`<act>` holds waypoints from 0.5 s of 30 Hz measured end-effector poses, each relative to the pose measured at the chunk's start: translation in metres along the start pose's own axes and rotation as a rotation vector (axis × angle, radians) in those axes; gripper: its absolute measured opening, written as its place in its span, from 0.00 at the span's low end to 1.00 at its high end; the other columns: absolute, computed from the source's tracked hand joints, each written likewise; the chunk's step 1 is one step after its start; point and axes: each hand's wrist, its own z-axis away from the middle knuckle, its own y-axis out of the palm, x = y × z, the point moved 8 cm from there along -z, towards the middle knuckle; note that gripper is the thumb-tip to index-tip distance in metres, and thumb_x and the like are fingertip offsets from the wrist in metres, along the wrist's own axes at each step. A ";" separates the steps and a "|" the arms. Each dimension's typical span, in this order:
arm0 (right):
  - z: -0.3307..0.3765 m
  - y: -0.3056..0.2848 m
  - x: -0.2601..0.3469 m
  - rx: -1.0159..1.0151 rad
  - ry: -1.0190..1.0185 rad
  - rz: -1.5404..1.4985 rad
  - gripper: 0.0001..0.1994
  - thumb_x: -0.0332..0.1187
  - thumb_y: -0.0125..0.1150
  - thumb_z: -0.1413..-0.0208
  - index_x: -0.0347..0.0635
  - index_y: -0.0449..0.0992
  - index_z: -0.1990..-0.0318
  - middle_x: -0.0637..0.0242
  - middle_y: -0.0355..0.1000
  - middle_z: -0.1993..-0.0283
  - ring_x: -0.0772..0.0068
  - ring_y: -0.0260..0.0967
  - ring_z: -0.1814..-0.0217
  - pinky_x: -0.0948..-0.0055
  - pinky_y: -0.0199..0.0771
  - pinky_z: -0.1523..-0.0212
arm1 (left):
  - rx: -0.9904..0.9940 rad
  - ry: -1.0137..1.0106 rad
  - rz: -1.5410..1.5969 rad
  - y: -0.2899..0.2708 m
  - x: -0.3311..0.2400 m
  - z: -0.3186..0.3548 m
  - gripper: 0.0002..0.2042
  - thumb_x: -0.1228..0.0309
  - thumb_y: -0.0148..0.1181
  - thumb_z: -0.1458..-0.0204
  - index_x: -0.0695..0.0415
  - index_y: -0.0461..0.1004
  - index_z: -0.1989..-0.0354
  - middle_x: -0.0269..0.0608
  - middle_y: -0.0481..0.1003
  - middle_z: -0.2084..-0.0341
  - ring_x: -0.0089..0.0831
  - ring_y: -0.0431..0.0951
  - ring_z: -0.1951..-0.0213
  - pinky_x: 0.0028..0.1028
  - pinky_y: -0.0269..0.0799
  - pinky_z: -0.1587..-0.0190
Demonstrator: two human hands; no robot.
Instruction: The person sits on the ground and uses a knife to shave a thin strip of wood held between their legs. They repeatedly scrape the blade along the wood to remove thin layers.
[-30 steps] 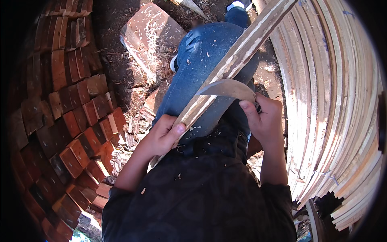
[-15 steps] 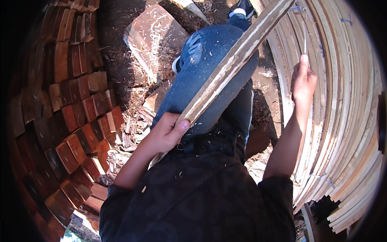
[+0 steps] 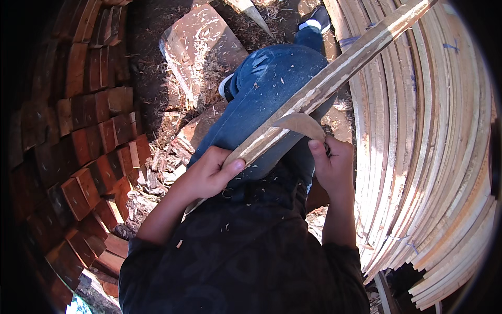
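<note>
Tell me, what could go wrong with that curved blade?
The blade, held in the right hand, might slip off the stick and cut the leg beneath. The left hand grips the same stick, so a stroke running too far toward it could nick it.

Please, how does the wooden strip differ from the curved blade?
The wooden strip is long and nearly straight; the curved blade is much shorter and bends like a sickle. The strip has brown and pale patches; the blade is more evenly coloured. The left hand grips the strip; the right hand holds the blade. Both are hand-held.
</note>
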 end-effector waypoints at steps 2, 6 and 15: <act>-0.005 0.000 0.003 0.017 -0.014 0.030 0.23 0.50 0.62 0.49 0.35 0.74 0.78 0.55 0.61 0.87 0.57 0.60 0.87 0.67 0.59 0.83 | -0.010 -0.002 0.013 0.001 -0.002 0.000 0.26 0.53 0.47 0.41 0.66 0.64 0.82 0.36 0.58 0.91 0.20 0.59 0.83 0.31 0.56 0.80; -0.017 -0.008 0.010 -0.026 -0.093 0.131 0.23 0.51 0.65 0.52 0.36 0.73 0.79 0.55 0.61 0.88 0.56 0.60 0.86 0.67 0.60 0.82 | -0.051 -0.010 0.014 0.001 0.003 0.003 0.25 0.56 0.48 0.41 0.66 0.64 0.82 0.36 0.57 0.90 0.21 0.58 0.82 0.31 0.56 0.80; -0.023 -0.020 0.000 -0.030 -0.066 0.140 0.24 0.51 0.66 0.53 0.35 0.72 0.78 0.54 0.60 0.87 0.61 0.54 0.86 0.68 0.60 0.81 | -0.093 0.073 -0.046 0.000 -0.009 0.003 0.29 0.48 0.45 0.41 0.63 0.64 0.83 0.32 0.61 0.92 0.20 0.64 0.85 0.27 0.59 0.82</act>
